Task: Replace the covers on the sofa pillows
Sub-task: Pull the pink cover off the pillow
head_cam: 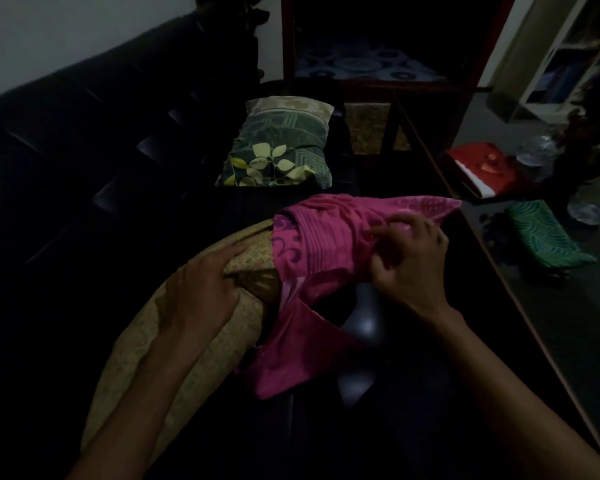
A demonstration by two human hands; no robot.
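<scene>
2 hands at work on dark sofa [84, 168]: left hand [201, 289] flat, fingers straight, pressing tan pillow [194, 348] on seat; right hand [409, 261] curled, pinching bunched pink cover [326, 244] pulled over pillow's far end. Green leaf-print pillow [278, 147] farther along seat, well apart
</scene>
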